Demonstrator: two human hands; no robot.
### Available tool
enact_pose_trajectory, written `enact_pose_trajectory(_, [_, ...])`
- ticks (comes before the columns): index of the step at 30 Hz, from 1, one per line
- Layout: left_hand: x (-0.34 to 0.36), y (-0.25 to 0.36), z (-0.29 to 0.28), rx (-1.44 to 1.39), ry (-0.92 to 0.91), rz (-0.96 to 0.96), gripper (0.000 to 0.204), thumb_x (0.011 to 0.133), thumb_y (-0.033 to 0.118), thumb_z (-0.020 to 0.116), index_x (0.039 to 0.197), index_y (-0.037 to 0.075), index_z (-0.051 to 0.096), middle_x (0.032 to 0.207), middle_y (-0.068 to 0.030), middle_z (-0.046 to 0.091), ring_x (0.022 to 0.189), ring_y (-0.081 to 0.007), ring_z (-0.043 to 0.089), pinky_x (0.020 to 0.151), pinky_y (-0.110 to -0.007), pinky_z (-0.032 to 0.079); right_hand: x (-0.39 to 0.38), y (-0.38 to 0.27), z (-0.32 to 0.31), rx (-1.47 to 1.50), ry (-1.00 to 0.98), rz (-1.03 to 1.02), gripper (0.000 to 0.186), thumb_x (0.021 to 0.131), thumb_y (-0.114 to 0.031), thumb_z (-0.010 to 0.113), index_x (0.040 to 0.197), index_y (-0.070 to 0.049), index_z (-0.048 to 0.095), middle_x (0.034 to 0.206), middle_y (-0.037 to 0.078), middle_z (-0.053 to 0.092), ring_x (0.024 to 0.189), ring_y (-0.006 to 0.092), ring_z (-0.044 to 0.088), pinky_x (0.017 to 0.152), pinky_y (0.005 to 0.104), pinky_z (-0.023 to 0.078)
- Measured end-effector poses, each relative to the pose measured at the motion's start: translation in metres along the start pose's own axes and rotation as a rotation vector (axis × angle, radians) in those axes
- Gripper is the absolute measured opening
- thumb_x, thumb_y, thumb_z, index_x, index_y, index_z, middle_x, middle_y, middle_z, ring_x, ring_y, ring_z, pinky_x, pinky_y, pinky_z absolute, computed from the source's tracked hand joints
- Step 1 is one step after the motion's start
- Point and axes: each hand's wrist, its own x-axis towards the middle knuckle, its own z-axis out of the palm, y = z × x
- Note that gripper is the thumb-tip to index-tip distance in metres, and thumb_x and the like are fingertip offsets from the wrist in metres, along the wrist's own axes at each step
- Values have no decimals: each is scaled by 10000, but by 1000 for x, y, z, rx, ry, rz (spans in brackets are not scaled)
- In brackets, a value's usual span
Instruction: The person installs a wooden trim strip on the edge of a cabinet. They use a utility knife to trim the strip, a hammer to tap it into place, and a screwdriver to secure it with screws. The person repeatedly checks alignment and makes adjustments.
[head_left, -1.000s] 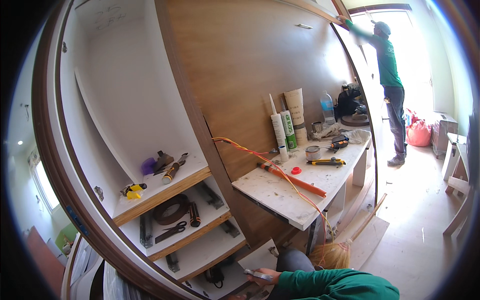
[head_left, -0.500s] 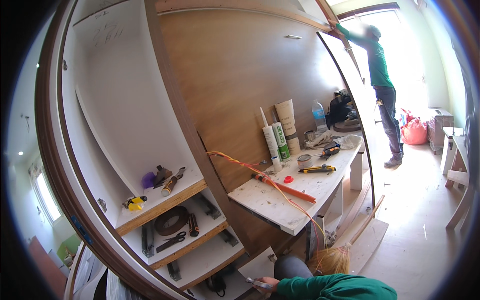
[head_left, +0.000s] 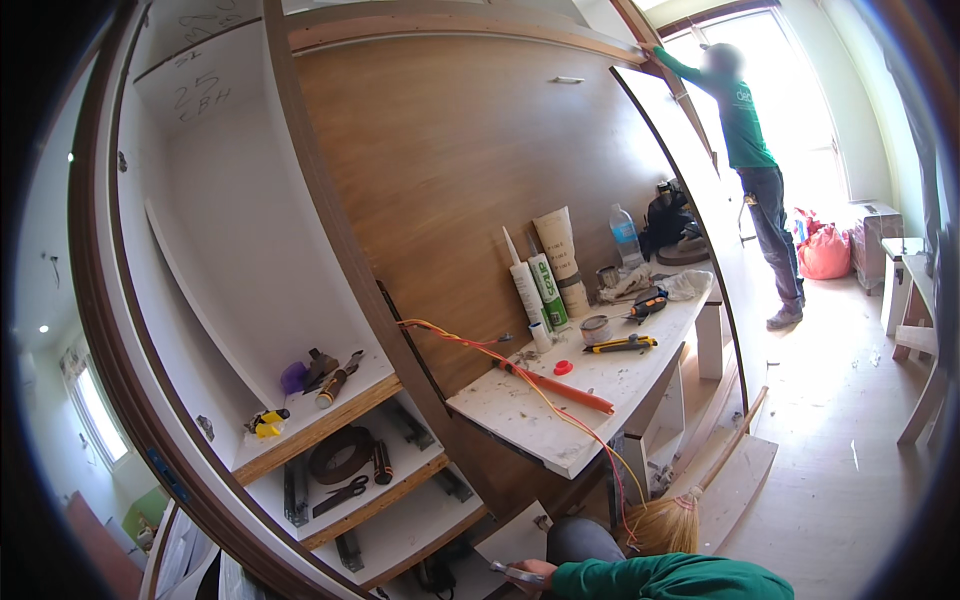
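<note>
The right grip [head_left: 535,574] held a metal tool [head_left: 507,569] jutting out to its left, likely stiff and slick, best grasped mid-length, the left grip out of view.

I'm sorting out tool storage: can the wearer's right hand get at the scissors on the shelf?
Probably yes: the shelf is open in front and nothing covers the scissors, though the right hand holds a metal tool and might need freeing first.

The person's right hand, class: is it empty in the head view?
No, the right hand is closed around a grey, metal-looking object whose end sticks out to the left.
</note>
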Motion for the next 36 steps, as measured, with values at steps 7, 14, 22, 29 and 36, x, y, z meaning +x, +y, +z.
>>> enact_pose_trajectory(7, [0, -2, 1, -10, -6, -16, 700, 1017, 593, 494, 1291, -23, 683, 1201, -165, 698, 1086, -307, 632, 1001, -448, 478, -4, -16, -5, -12, 6, -24, 204, 984, -223, 645, 1074, -48, 695, 988, 194, 723, 926, 427, 691, 804, 477, 552])
enact_pose_trajectory(14, [1, -4, 1, -18, -15, -24, 706, 1021, 599, 481, 1287, -22, 685, 1189, -166, 699, 1073, -307, 634, 994, -451, 479, -3, -9, -2, 43, 1, -136, 171, 966, -177, 637, 1066, -49, 691, 971, 186, 716, 905, 425, 687, 797, 481, 549])
enact_pose_trajectory(22, [1, -5, 2, -23, -24, -30, 713, 1026, 606, 466, 1283, -22, 686, 1176, -166, 700, 1058, -308, 637, 986, -455, 481, -6, -23, -10, 18, -54, 19, 225, 949, -208, 637, 1095, -43, 685, 970, 174, 718, 896, 404, 686, 797, 461, 541])
enact_pose_trajectory(29, [1, -6, 2, -27, -30, -39, 720, 1030, 611, 454, 1279, -22, 688, 1164, -167, 702, 1045, -309, 639, 980, -458, 483, -5, -18, -9, 73, -53, -25, 277, 913, -210, 659, 1132, -42, 690, 1014, 177, 715, 903, 389, 683, 796, 457, 536])
enact_pose_trajectory(36, [0, -7, 2, -27, -36, -45, 727, 1034, 617, 441, 1275, -22, 689, 1152, -167, 703, 1032, -309, 641, 973, -461, 485, -5, -17, -9, 25, -53, -119, 275, 892, -173, 648, 1121, -24, 674, 1049, 178, 696, 927, 397, 664, 822, 447, 528])
